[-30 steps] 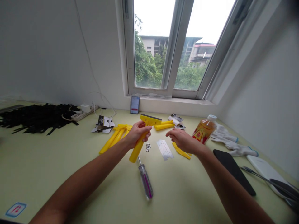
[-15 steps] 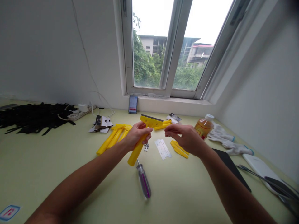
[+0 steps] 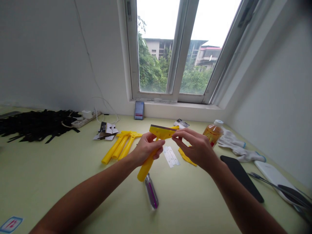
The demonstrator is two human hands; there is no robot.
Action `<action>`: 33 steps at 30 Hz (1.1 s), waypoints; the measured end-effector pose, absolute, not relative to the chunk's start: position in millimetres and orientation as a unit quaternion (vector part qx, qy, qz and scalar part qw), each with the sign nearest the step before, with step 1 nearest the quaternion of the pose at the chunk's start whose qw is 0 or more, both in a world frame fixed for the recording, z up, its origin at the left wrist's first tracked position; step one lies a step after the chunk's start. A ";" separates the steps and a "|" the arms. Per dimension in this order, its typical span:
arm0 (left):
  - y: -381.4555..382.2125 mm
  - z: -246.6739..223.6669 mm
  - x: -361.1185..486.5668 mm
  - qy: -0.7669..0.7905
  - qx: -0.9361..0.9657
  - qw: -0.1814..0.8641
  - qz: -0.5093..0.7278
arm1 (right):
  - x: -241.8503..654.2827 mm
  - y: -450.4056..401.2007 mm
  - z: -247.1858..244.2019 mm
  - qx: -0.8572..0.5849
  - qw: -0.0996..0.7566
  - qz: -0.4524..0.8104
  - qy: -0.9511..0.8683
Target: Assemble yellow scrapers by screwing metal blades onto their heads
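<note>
My left hand [image 3: 149,150] is wrapped around the handle of a yellow scraper [image 3: 146,169], holding it above the table with its head up. A dark strip runs along the top edge of the head. My right hand [image 3: 195,144] is pinched at the right end of the scraper head; whatever is between the fingertips is too small or hidden to make out. Below the handle lies a screwdriver [image 3: 151,192] with a clear and purple grip, its shaft mostly hidden. White flat blades [image 3: 171,156] and yellow plastic pieces [image 3: 186,158] lie beneath my hands.
Several yellow scraper handles [image 3: 122,144] lie to the left, near torn packaging [image 3: 106,130]. A drink bottle [image 3: 213,133], white gloves [image 3: 234,143] and a black flat object [image 3: 241,178] are on the right. Black strips [image 3: 39,123] and a power strip [image 3: 84,120] sit far left.
The scraper in my left hand has moved slightly right and down. Its head now meets my right fingertips, which were apart from it before. The nuts on the table are now hidden.
</note>
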State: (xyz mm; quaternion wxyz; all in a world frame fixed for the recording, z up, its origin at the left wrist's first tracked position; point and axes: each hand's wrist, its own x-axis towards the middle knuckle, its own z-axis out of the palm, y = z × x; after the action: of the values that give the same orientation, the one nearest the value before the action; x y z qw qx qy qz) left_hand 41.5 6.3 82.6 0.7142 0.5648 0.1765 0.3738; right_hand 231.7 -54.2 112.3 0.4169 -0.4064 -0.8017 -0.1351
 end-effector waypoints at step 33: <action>-10.9 88.0 37.7 0.109 0.576 0.726 0.359 | 200.4 -48.9 88.8 -0.353 0.674 0.159 -0.630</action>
State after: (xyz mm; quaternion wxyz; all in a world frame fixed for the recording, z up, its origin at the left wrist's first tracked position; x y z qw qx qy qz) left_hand 37.7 -10.9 88.0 0.7261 0.5761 0.1087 0.3592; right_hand 200.4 -48.9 88.8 0.6737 -0.3527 -0.6297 0.1587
